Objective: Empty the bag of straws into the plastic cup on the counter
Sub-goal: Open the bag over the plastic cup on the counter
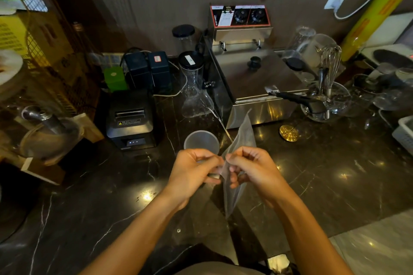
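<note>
Both hands, the left hand (194,173) and right hand (253,168), are pinching a clear plastic bag (240,140) in a tight grip just in front of the plastic cup (201,142) standing on the dark marble surface (335,174).

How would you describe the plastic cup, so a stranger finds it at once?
Start at the steel fryer by the wall. Come forward to the black receipt printer on the dark marble counter. The plastic cup stands right of it: frosted, lidless, empty, unlike the capped carafes behind.

No legible text noted. Labels on fryer control panel (240,15) and, left of fryer, printer (130,119) too blurred.
</note>
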